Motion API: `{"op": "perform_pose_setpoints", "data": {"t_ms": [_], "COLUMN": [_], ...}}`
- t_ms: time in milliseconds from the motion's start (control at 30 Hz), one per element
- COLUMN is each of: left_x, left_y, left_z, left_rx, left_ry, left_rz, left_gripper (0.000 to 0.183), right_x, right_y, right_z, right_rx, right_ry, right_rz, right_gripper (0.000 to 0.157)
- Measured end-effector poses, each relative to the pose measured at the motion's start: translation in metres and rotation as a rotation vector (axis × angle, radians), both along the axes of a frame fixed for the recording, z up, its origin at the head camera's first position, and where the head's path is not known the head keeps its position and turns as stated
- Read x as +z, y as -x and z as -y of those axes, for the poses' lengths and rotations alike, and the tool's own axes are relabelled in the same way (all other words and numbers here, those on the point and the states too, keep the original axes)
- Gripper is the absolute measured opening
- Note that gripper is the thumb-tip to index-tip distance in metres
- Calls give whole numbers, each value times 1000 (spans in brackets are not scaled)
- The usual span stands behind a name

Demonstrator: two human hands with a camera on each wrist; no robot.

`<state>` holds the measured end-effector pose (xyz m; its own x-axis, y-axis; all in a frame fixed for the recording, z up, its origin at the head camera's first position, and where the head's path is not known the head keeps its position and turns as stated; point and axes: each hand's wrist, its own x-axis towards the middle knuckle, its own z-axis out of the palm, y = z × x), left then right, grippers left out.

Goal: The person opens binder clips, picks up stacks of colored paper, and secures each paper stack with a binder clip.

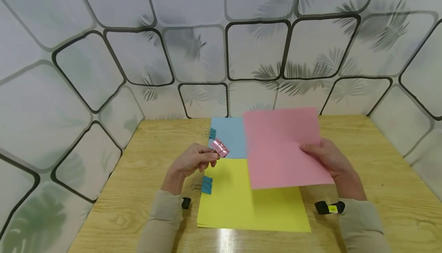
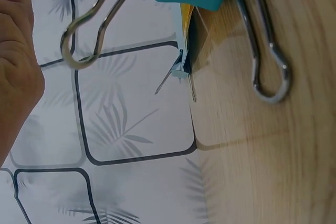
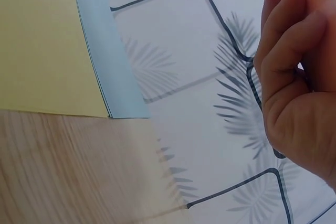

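In the head view my left hand (image 1: 193, 161) pinches a pink binder clip (image 1: 220, 148) between thumb and fingers, above the line where the blue and yellow sheets meet. My right hand (image 1: 329, 157) grips the right side of pink paper (image 1: 281, 149), thumb on top, and holds it tilted over the other sheets. Yellow paper (image 1: 231, 207) lies below it with a blue binder clip (image 1: 207, 185) on its left edge. Behind that is blue paper (image 1: 229, 136), partly hidden by the pink paper, with another blue clip (image 1: 212, 133) on its left edge.
All the sheets rest on a wooden table (image 1: 138, 191). Patterned white fabric or paper walls (image 1: 255, 49) rise at its back and sides. Black wrist straps sit by both cuffs, the right strap (image 1: 328, 207) having a yellow label.
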<state>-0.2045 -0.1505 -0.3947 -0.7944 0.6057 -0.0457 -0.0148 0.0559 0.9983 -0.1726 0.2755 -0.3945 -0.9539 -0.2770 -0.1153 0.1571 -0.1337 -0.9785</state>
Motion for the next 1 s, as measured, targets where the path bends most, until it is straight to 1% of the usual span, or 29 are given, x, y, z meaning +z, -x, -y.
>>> {"op": "perform_pose_setpoints", "data": {"t_ms": [100, 267, 467, 600, 700, 900, 1000], "left_x": [-2, -5, -7, -10, -10, -12, -12], "left_y": [0, -1, -3, -3, -3, -2, -2], "left_z": [-4, -10, -15, -17, -18, -21, -22], "left_rx": [-27, -84, -163, -205, -222, -237, -248], "left_ry": [48, 85, 96, 89, 90, 124, 146], "left_rz": [-22, -47, -74, -78, -80, -86, -104], "left_gripper": [23, 26, 32, 38, 40, 33, 37], "right_x": [0, -1, -2, -2, -4, -4, -4], "right_y": [0, 0, 1, 0, 0, 0, 0], "right_z": [3, 10, 17, 19, 20, 22, 25], "right_rx": [25, 60, 102, 106, 117, 153, 164], "right_ry": [-26, -58, -123, -156, -171, -200, -204], "right_rz": [-7, -30, -54, -39, -35, -37, -38], "right_gripper": [11, 10, 11, 10, 11, 17, 18]}}
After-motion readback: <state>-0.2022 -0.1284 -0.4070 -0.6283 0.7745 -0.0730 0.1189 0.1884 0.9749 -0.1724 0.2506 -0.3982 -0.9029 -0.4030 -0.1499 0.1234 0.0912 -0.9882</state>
